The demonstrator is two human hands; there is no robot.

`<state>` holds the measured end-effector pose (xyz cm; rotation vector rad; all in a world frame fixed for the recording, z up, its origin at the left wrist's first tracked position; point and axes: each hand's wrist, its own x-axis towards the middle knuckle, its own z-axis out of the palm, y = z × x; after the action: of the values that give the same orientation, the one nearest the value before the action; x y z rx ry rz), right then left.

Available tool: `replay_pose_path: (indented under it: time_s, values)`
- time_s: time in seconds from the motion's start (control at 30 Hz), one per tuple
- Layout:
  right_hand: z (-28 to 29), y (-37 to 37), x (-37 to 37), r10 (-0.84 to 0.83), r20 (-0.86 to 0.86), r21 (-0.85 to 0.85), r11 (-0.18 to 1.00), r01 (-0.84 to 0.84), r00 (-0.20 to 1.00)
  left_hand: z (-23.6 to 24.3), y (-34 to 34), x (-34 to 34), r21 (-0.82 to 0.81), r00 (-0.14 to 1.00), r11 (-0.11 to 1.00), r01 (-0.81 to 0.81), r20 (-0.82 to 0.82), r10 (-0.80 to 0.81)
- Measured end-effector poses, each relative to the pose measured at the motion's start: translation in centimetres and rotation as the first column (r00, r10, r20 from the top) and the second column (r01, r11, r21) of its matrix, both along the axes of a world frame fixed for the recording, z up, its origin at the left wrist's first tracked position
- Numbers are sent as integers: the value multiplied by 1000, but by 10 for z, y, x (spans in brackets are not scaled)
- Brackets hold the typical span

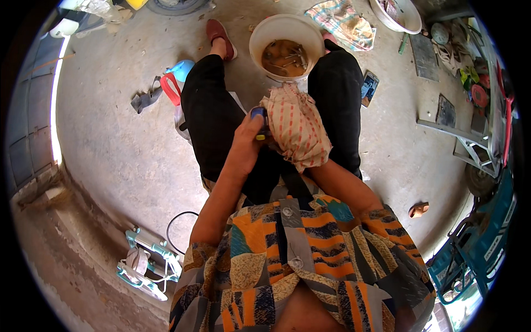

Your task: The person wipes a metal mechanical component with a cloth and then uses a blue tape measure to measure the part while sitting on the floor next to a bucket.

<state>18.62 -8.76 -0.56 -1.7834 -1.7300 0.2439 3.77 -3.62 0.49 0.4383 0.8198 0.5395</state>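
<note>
Left hand [247, 141] grasps blue object [258, 112]; cloth [298, 124] hides right hand, grip untellable; cloth seems soft, light; best bunched mid-fold.

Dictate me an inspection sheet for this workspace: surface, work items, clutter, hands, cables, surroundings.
Surface: bare grey floor, small specks scattered about.
Work items: small blue-topped object against a red-dashed cloth; white bucket beyond, with thin pieces and brownish contents.
Clutter: phone beside the right leg; checked cloth upper right; dark strap at left.
Hands: left hand grips the small object; right hand hidden by the red-dashed cloth.
Cables: black loop lower left, cable or hose unclear.
Surroundings: teal frame lower right.
</note>
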Motion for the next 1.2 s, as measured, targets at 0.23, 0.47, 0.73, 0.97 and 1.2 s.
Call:
replay_pose_path:
  time_s: [0.23,0.47,0.73,0.97,1.2]
  values:
    - [15,6,4,-5,-242,-171,985,-38,970,1,7,-3,-63,993,991,-121,-5,121]
    - [-16,-4,8,-18,-337,-259,963,-74,941,-6,10,-27,-144,995,988,-49,-95,35]
    - [22,2,0,48,-168,-272,958,-93,985,9,-6,3,187,863,943,276,-480,-157]
    - [-3,-3,5,59,-6,-256,965,-59,998,33,-11,4,390,841,841,375,-524,-132]
    - [-28,-10,9,55,200,-174,985,-20,978,33,3,-4,8,981,982,-191,-16,191]
